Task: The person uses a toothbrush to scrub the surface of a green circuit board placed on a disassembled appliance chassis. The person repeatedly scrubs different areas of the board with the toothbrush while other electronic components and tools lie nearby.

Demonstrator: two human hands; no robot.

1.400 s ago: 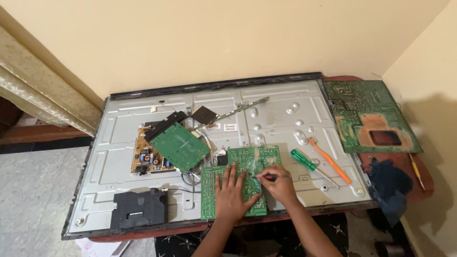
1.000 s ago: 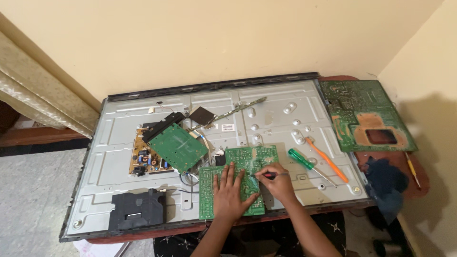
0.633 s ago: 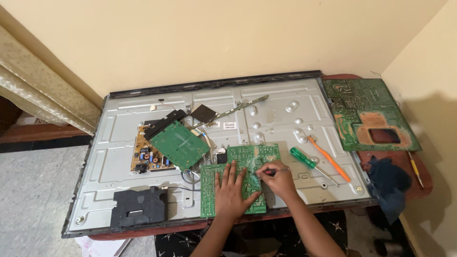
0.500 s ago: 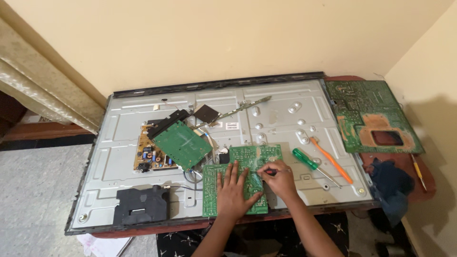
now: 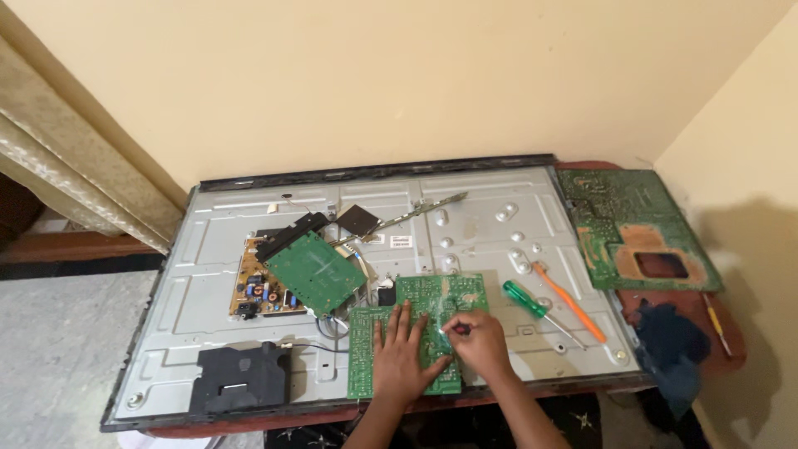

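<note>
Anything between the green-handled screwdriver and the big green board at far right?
Head view: an orange-handled screwdriver lies between the green-handled screwdriver and the large green board; the rest is bare metal panel.

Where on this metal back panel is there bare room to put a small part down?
Bare patches on the grey metal panel: the left strip between its edge and the orange-brown power board, and the top right above the green-handled screwdriver. It is crowded mid-panel, where the left hand and right hand work on the green circuit board.

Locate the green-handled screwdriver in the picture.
In the head view, the green-handled screwdriver lies on the metal panel, right of the right hand, beside the orange-handled screwdriver.
</note>
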